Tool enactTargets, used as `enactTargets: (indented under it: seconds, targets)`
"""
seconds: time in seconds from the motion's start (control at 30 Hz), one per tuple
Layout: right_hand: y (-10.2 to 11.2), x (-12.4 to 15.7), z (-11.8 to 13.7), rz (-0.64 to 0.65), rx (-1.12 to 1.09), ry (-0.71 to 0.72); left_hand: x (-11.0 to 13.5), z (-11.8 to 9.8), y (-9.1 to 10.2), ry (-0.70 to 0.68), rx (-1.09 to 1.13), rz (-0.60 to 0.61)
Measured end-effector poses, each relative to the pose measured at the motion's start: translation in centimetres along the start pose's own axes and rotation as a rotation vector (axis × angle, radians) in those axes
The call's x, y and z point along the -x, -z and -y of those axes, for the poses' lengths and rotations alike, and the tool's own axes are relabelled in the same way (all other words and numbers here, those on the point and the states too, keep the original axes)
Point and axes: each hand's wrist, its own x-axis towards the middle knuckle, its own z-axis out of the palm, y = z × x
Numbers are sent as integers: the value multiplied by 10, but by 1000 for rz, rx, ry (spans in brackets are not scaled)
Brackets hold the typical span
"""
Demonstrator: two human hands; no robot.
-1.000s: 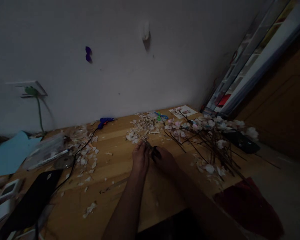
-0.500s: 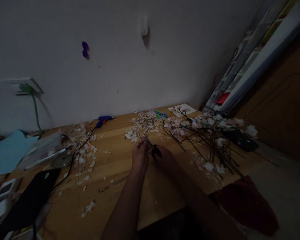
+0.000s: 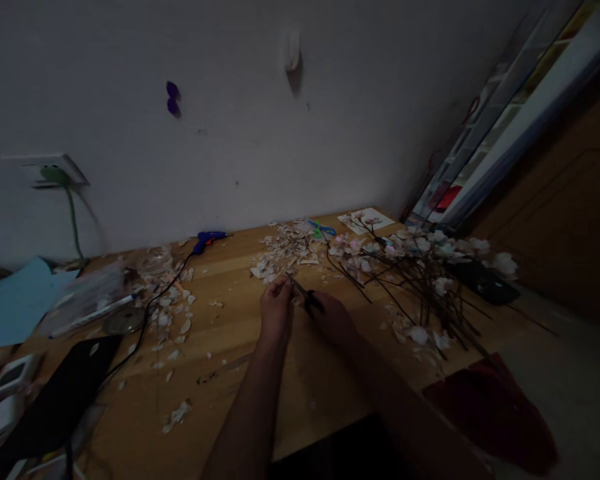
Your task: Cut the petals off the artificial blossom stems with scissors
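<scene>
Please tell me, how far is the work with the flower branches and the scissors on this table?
Done, it seems: a heap of cut scraps lies behind the hands, and more scraps near the glue gun. In hand: the right hand holds dark scissors; the left hand pinches something too small to tell. Left: probably the big pile of flower branches on the right.

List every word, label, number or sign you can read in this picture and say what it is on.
None can be read.
The small white printed card at the wooden table's far edge shows only a flower picture.
The white device with a screen at left is too dark and blurred.
</scene>
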Motion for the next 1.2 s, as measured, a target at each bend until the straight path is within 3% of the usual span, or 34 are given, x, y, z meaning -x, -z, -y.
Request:
enactTargets:
  seconds: [0.13,0.27,0.43,0.9,1.2]
  targets:
    - [1,-1,-2,-56,-108,-15,-2,-10,4,-39,-148,-13]
    - [1,0,2,-117,-99,-54,-2,-12,4,-39,-117,-60]
    - [1,4,10,-47,81,-33,4,-10,-1,-50,-127,-27]
    - [3,4,7,-3,16,-43,3,-23,-1,-92,-266,39]
    - [2,0,1,-120,-233,-67,1,-22,4,-39,-219,19]
